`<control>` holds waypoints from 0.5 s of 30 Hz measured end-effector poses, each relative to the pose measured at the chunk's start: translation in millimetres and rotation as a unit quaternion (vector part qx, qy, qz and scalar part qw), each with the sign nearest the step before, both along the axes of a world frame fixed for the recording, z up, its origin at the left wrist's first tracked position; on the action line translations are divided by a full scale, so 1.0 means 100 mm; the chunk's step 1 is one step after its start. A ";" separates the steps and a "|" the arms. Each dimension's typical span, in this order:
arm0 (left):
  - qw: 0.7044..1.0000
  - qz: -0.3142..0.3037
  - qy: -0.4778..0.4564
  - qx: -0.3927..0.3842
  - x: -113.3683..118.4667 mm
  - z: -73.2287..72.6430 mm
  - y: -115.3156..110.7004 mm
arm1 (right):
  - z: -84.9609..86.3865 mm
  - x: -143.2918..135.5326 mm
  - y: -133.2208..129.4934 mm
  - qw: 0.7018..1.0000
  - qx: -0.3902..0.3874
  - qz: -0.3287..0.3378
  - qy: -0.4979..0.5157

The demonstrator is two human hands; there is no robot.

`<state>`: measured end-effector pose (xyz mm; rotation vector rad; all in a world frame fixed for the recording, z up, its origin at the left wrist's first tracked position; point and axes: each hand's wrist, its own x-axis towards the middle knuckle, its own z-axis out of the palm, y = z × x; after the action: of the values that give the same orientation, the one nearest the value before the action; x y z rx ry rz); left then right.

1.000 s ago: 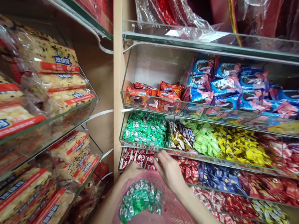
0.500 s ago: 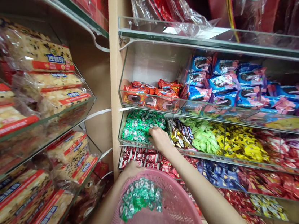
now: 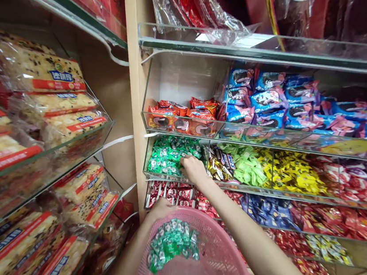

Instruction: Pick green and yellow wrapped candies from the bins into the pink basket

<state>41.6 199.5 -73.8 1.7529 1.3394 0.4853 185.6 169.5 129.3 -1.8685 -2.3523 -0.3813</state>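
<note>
My right hand (image 3: pixel 193 169) reaches into a clear shelf bin, its fingers curled down among green-wrapped candies (image 3: pixel 164 155). The fingertips are partly buried, so how many candies they grasp cannot be made out. Below, my left hand (image 3: pixel 163 207) is closed on the far left rim of a pink plastic basket (image 3: pixel 239 251), which is tilted toward me. Inside the basket, a heap of green-wrapped candies (image 3: pixel 173 243) lies against the far left side.
Beside the green candies are brown-wrapped bars (image 3: pixel 223 162), light green candies (image 3: pixel 250 165) and yellow candies (image 3: pixel 294 173). Blue snack packs (image 3: pixel 268 99) fill the shelf above. Packaged pastries (image 3: pixel 51 70) stand on glass shelves at left. A wooden post (image 3: pixel 133 78) divides the shelving.
The view has shifted slightly, moving the shelves a little left in the picture. My right hand stays among the green candies, and my left hand keeps hold of the basket.
</note>
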 end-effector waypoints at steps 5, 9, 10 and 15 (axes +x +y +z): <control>1.000 0.002 -0.003 0.008 0.00 -0.01 0.01 | -0.02 0.00 -0.01 1.000 0.001 -0.008 -0.004; 1.000 -0.003 0.000 0.010 -0.01 -0.03 0.02 | -0.01 0.03 -0.01 1.000 0.014 -0.008 0.001; 1.000 -0.005 0.001 0.011 -0.01 -0.04 0.02 | 0.01 0.05 -0.02 1.000 0.020 -0.009 0.006; 1.000 -0.013 -0.011 -0.005 -0.01 -0.07 0.03 | 0.07 0.08 -0.30 0.992 0.081 -0.012 0.094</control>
<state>40.8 202.9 -81.0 1.7500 1.3002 0.4813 194.0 139.1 136.3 -1.7764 -2.1130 -0.3677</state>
